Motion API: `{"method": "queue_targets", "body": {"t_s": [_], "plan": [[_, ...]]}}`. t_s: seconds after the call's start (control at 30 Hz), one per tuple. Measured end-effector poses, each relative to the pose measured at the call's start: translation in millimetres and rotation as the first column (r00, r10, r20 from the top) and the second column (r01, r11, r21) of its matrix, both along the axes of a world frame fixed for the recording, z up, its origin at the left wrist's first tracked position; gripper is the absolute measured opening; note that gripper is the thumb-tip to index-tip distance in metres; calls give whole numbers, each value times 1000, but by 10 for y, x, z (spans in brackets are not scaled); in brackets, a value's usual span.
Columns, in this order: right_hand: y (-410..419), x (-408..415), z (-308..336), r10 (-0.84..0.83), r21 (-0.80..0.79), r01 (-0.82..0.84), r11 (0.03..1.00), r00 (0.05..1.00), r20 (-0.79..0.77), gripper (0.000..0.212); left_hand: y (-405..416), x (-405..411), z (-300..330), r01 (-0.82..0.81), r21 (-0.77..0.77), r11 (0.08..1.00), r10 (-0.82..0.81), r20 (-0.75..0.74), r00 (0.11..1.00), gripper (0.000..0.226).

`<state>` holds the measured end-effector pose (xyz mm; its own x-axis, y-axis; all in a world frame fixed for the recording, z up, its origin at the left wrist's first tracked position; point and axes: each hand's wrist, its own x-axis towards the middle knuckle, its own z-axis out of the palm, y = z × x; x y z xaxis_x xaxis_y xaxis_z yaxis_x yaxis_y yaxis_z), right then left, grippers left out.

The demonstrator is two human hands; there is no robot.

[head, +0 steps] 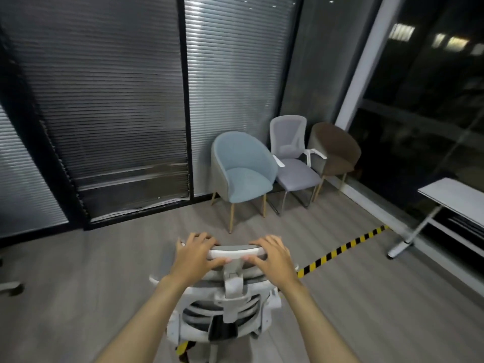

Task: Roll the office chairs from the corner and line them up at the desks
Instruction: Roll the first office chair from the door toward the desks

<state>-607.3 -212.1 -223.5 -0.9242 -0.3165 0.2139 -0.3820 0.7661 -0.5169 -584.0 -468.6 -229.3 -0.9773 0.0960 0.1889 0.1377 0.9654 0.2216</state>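
A white-framed office chair (pixel 230 305) with a grey mesh back stands right in front of me, seen from behind. My left hand (pixel 195 255) grips the left end of its headrest (pixel 235 251), fingers over the top and thumb under. My right hand (pixel 272 258) grips the right end the same way. In the corner ahead stand a light blue tub chair (pixel 243 166), a grey mesh chair with white armrests (pixel 293 158) and a brown tub chair (pixel 335 150). The edge of a white desk (pixel 455 195) shows at the right.
Dark blinds (pixel 110 100) cover the glass wall ahead and a dark window fills the right side. A yellow-and-black floor strip (pixel 343 247) runs diagonally towards the desk leg (pixel 413 231). A white chair foot (pixel 10 285) pokes in at the left edge. Grey wood floor lies between.
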Motion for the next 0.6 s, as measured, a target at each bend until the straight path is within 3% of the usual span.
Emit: {"method": "queue_targets", "body": {"t_s": [0.2, 0.33, 0.47, 0.6], "plan": [[1168, 3, 25, -103, -34, 103, 994, 995, 15, 85, 1116, -251, 19, 119, -8, 993, -119, 22, 993, 89], [1939, 25, -33, -173, -67, 172, 983, 985, -6, 73, 1924, -364, 59, 176, 39, 984, -176, -4, 984, 87], [2607, -17, -40, -232, -4, 232, 973, 972, -49, 77, 2616, -536, 81, 222, 114, 968, -222, -14, 975, 86], [3276, -33, -67, -300, 48, 303, 952, 952, -69, 59, 3334, -724, 83, 239, 167, 956, -244, 5, 970, 87]]}}
